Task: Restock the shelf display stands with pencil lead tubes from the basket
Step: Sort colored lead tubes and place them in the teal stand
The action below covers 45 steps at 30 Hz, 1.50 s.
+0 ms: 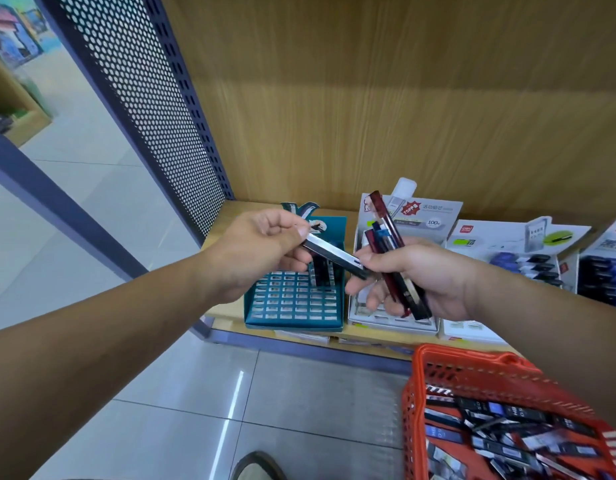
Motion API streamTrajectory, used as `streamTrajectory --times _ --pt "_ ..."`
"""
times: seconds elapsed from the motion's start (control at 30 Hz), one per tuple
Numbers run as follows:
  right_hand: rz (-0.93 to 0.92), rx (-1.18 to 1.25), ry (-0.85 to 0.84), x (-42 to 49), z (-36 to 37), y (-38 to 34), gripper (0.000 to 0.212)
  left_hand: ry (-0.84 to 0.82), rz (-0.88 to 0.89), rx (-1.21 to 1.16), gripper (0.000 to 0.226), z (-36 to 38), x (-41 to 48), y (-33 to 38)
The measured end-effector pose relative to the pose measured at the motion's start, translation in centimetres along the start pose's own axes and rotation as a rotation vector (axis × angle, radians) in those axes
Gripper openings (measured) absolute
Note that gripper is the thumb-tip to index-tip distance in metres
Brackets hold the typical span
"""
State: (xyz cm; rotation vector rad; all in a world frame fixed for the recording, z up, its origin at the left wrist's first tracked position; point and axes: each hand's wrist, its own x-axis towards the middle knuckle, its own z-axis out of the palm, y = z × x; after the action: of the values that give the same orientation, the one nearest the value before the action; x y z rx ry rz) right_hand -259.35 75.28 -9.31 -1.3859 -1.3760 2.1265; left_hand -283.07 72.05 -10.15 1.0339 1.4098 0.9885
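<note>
Item: one slim black-and-silver pencil lead tube [329,253], held in the air in front of the shelf and above the teal cardboard display stand [294,301]. It is pinched at its near end between thumb and curled fingers of the left hand [261,251], and its far end is met by the fingertips of the right hand [415,275]. A bundle of dark red, blue and black lead tubes [389,233] is gripped in the right hand, whose fingers are curled round it, with the tubes pointing up and away. The teal stand is set on the light wooden shelf [227,308]. Its grid of slots is shown largely unfilled, with a few dark tubes [322,271] standing upright at the back right. A white-grey cardboard display stand [394,322] is placed just beside it on the right, and further display boxes [517,247] follow beyond. A red plastic mesh basket [472,370] is seen low at the right, filled with loose lead tubes [500,433], blurred. A perforated blue metal side panel [154,98] closes the shelf on the left, and a grey tiled floor [161,427] lies beneath.
</note>
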Motion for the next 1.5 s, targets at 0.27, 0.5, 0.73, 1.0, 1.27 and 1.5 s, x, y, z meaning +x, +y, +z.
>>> streamTrajectory --times 0.27,0.5,0.73,1.0,1.27,1.5 --pt "-0.083 0.0 0.129 0.0 -0.6 -0.1 0.02 -0.028 0.02 0.171 0.01 -0.3 0.0 -1.2" --pt "-0.123 -0.021 0.214 0.6 -0.4 -0.3 0.02 -0.236 0.033 0.643 0.016 -0.7 -0.3 -1.3" --pt "-0.212 -0.091 0.116 0.8 0.5 -0.3 0.018 -0.323 0.129 0.759 0.019 -0.6 -0.5 -2.9" --pt "-0.199 -0.163 0.132 2.1 1.3 0.6 0.013 -0.204 0.144 0.655 0.024 0.1 -0.1 -3.5" --pt "-0.163 -0.219 0.193 2.9 0.3 1.4 0.016 0.149 0.098 0.586 0.023 -2.4 1.9 -5.5" --pt "-0.194 -0.227 0.212 4.6 1.4 1.7 0.012 0.177 0.16 0.586 0.004 -2.2 4.2 -7.3"
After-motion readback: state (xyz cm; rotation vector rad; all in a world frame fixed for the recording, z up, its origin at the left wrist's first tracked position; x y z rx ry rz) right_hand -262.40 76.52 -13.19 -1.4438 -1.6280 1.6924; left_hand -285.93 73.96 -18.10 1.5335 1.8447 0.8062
